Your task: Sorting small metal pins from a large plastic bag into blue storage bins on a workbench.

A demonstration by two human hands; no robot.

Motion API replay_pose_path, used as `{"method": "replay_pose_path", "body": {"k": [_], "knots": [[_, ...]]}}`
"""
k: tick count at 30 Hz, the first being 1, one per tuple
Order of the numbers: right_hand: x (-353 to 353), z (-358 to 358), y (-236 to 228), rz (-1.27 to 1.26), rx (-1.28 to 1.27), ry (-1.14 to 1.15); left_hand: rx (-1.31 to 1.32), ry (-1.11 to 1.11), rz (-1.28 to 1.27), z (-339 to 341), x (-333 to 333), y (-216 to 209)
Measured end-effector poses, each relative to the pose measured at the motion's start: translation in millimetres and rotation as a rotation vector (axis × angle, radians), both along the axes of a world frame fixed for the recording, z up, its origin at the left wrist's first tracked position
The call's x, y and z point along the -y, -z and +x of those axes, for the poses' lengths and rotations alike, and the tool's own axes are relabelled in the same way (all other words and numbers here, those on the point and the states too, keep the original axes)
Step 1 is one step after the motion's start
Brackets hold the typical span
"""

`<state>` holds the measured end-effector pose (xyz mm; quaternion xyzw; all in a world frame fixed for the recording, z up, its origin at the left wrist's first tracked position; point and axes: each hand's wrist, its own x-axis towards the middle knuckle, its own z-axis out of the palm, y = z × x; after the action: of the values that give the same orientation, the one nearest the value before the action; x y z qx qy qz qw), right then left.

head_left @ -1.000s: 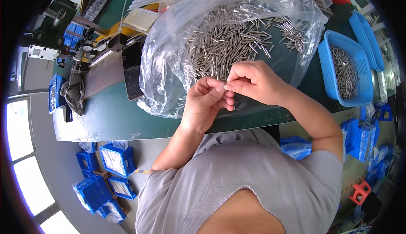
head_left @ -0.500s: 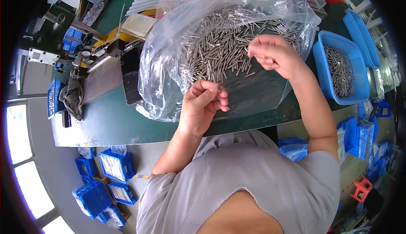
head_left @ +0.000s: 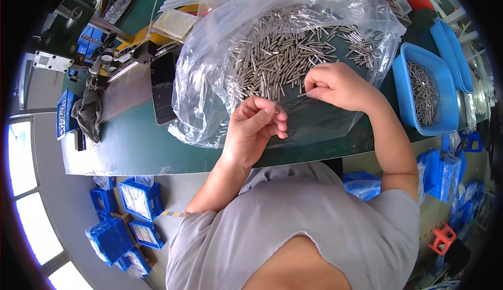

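A heap of several small metal pins [head_left: 283, 54] lies on a crumpled clear plastic bag [head_left: 204, 96] spread over the green table [head_left: 131, 148]. My right hand [head_left: 338, 86] is at the near edge of the heap, thumb and forefinger pinched on a single pin. My left hand [head_left: 258, 125] hovers over the bag's near part, a little below and left of the right hand. Its fingers are curled against the thumb, and what is inside them is hidden.
A blue bin [head_left: 404, 62] holding more pins stands right of the bag, with stacked blue trays [head_left: 450, 49] behind it. A dark phone [head_left: 163, 85], a metal plate [head_left: 126, 91] and a dark cloth [head_left: 86, 114] lie at the left. Blue crates [head_left: 139, 198] sit on the floor.
The hands, touching a second ago, have parted. My right hand reached up into the heap and has come back to its near edge, pinching a pin. My left hand stayed put.
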<state>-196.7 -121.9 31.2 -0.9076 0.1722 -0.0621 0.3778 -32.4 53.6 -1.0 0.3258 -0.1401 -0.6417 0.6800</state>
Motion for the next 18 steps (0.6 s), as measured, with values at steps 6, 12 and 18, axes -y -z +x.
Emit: {"method": "replay_pose_path", "body": {"k": [6, 12, 18], "knots": [[-17, 7, -13, 0.335, 0.081, -0.011, 0.064, 0.069, -0.006, -2, 1, 0], [-24, 9, -9, 0.299, 0.099, -0.036, 0.116, 0.074, 0.021, -4, 1, -3], [-32, 11, -11, 0.289, 0.149, -0.014, 0.184, 0.059, 0.052, -7, 1, -5]]}}
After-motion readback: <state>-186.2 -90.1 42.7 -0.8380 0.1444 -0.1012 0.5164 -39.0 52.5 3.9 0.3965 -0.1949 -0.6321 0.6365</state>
